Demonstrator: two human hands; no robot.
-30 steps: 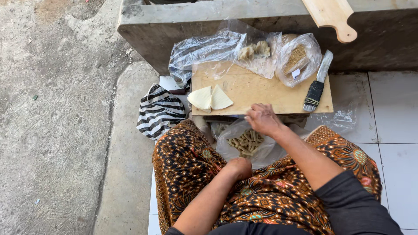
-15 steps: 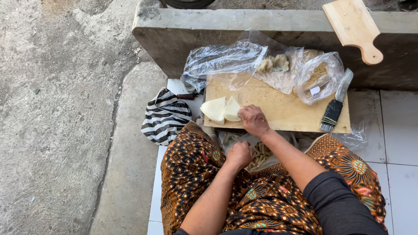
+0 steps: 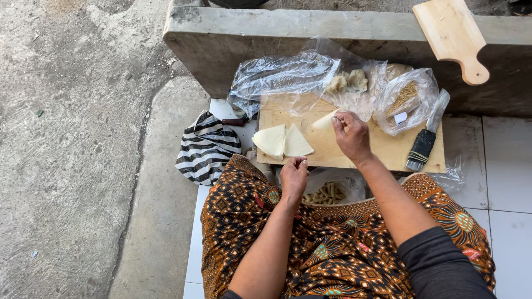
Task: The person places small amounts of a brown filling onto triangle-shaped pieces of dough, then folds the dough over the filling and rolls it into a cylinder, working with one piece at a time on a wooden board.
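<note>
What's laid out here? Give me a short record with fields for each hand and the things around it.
Right hand: holds a pale wrapper piece above the wooden board
Left hand: closed, at the board's near edge, holding nothing visible
On board: two pale triangular wrappers, a knife with a black handle
Behind: clear plastic bags, dough lumps
Below board: bag of rolled sticks
Left side: striped cloth

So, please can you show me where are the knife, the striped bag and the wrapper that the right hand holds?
knife [image 3: 421,148]: head view, on its dark handle.
striped bag [image 3: 206,145]: head view, middle of the bag.
wrapper [image 3: 324,120]: head view, on the pale sheet just left of the right hand [image 3: 351,134].
</note>
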